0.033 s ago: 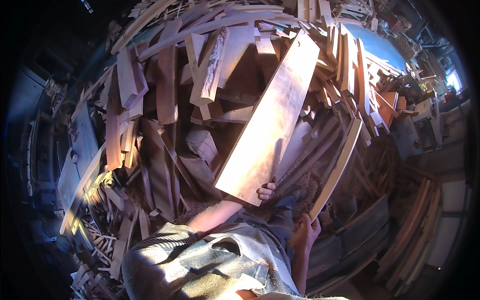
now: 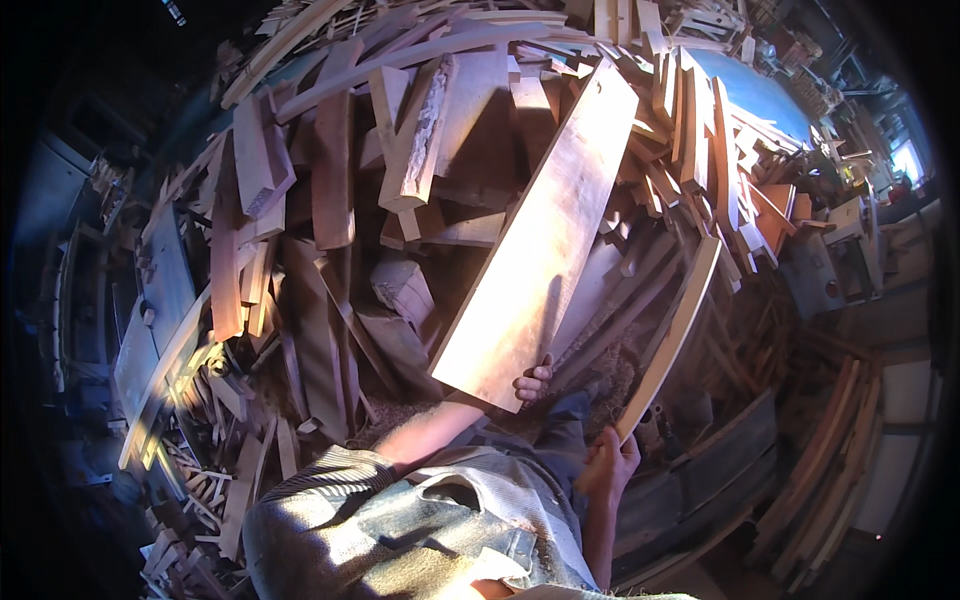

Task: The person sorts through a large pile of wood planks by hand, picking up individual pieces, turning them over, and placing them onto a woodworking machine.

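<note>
A wide, pale wooden board (image 2: 545, 240) slants up and away in front of me, brightly lit along its face. My left hand (image 2: 534, 382) grips its near end from beneath, the fingers curled over the right edge; the rest of the hand is hidden under the board. To the right, my right hand (image 2: 612, 458) is closed round the lower end of a long, narrow wooden strip (image 2: 672, 335). That strip leans up and away toward the pile, apart from the board. The board's far end lies over the stacked timber.
A heaped pile of offcuts, including a bark-edged piece (image 2: 425, 130), fills the far side. A square-ended block (image 2: 403, 288) sits lower among dark gaps. Long planks (image 2: 815, 460) lean at the right, and small scraps (image 2: 200, 500) lie at the lower left.
</note>
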The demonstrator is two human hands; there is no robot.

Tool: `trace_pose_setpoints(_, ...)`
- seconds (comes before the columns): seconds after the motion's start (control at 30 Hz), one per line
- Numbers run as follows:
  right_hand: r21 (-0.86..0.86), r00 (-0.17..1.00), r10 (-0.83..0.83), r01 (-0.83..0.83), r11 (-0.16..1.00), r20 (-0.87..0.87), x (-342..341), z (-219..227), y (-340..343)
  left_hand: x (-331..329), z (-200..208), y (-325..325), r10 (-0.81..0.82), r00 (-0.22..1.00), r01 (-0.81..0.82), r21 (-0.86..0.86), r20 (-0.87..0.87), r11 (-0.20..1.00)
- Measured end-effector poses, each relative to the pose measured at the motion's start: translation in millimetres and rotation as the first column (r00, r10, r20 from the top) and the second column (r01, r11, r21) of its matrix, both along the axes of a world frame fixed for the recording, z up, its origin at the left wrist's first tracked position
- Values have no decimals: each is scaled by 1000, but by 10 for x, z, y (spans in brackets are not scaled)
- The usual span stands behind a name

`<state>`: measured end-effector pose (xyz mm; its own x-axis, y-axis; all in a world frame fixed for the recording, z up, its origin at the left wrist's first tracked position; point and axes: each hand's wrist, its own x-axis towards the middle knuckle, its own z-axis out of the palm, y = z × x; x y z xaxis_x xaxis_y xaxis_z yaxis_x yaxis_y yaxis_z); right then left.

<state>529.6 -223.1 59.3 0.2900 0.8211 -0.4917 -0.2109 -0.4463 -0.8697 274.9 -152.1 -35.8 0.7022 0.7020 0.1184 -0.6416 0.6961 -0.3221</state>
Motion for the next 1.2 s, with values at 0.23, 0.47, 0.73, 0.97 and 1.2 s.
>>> trace_pose_setpoints(0.23, 5, 999, 52, -52, 999, -7, -29, 55, 42, 91, -716, -16, 2, 997, 3, 67, -73, 998)
trace_pose_setpoints(0.47, 16, 997, 72, -72, 997, 38, 78, -54, 19, 361, -423, 190, 48, 290, -109, 17, -956, 994)
trace_pose_setpoints(0.73, 62, 986, 43, -53, 997, 158, 94, -10, 71, 138, -292, 189, 17, -99, 18, 15, -995, 1000)
trace_pose_setpoints(0.97, -101, 979, 40, -20, 995, 200, 225, -24, 121, 124, -806, 211, -60, -243, -43, -51, -968, 998)
trace_pose_setpoints(1.2, -69, 955, 96, -80, 994, 281, 424, -254, 78, 182, -940, 157, 150, -406, 92, 123, -901, 988)
